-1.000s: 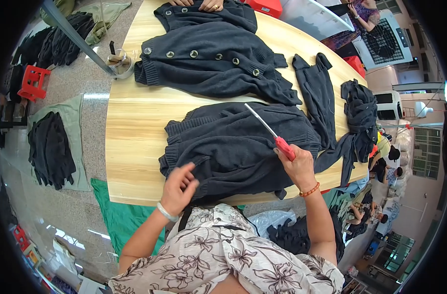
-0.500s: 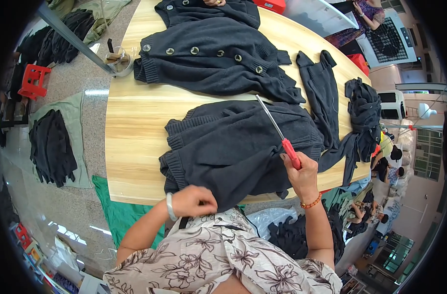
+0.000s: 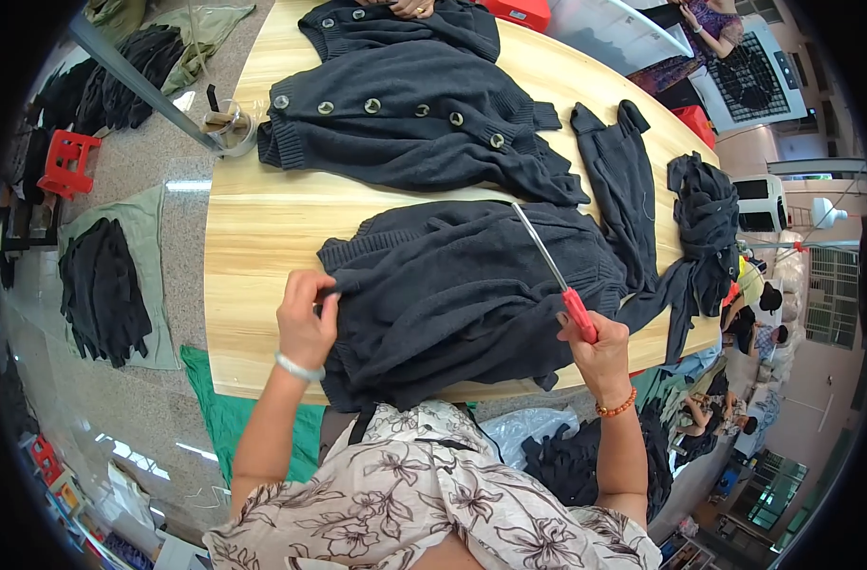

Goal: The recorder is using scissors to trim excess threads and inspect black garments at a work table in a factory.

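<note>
Since the earlier frame, the person's left hand (image 3: 305,321) has swung away from the lower edge of the dark sweater (image 3: 471,294), out to its left end, while the right hand (image 3: 600,356) has drifted slightly toward the body. Thumb and forefinger of the left hand appear to pinch the sweater's edge, and the cloth spreads from that pinch rightward across the wooden table (image 3: 262,228). Farther right, the right hand is clenched round a red-handled tool (image 3: 579,315), whose slim metal shaft points up and leftward from the fist, over the sweater. Beyond both grips lies a buttoned dark cardigan (image 3: 386,123), with a clear container (image 3: 236,138) just beside its left end. Past that, a co-worker's hand (image 3: 414,8) rests on another dark garment (image 3: 395,27). Up and right of the fist lie a narrow dark piece (image 3: 616,161) and a crumpled dark bundle (image 3: 707,214).
</note>
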The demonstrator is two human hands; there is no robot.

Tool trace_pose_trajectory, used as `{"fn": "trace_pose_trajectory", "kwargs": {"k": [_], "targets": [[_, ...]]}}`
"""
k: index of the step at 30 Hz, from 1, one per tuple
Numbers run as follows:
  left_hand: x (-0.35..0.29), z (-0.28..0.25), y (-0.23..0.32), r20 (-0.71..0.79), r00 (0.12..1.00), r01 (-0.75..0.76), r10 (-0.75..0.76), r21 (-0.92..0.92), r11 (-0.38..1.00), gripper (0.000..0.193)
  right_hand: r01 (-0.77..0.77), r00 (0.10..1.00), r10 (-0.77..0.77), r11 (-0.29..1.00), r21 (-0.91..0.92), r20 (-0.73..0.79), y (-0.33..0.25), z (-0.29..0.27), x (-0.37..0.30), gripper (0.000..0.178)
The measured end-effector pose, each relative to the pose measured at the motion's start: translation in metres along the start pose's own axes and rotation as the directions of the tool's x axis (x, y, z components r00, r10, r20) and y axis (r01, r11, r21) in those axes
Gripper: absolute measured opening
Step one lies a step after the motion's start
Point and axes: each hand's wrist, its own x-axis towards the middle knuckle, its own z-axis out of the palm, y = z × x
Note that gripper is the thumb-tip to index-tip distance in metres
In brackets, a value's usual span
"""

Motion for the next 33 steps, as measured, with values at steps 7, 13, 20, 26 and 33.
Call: {"fn": "trace_pose_trajectory", "kwargs": {"k": [7, 13, 20, 26, 33], "targets": [[-0.054, 0.041, -0.055, -0.161, 0.882, 0.422, -0.444, -0.153, 0.894, 0.047, 0.041, 0.999, -0.044, 0.989, 0.14, 0.022, 0.017, -0.019, 0.012, 0.017], [-0.059, 0.025, 0.048, -0.119, 0.982, 0.13, -0.145, -0.127, 0.983, 0.033, 0.035, 0.997, -0.043, 0.992, 0.121, 0.062, 0.041, -0.044, 0.015, 0.018], [-0.112, 0.051, 0.081, 0.397, 0.895, -0.219, 0.204, -0.008, 0.976, 0.016, 0.046, 0.989, -0.073, 0.979, 0.197, 0.132, 0.058, -0.044, 0.025, 0.018], [-0.091, 0.069, 0.035, 0.392, 0.423, 0.613, -0.817, -0.787, -0.06, 0.054, 0.102, 0.969, -0.137, 0.98, 0.171, 0.207, 0.051, -0.045, 0.031, 0.015], [-0.037, 0.058, 0.017, 0.115, 0.545, 0.803, -0.831, -0.359, 0.476, 0.066, 0.199, 0.935, -0.239, 0.965, 0.169, 0.262, 0.037, -0.044, 0.038, 0.012]]}}
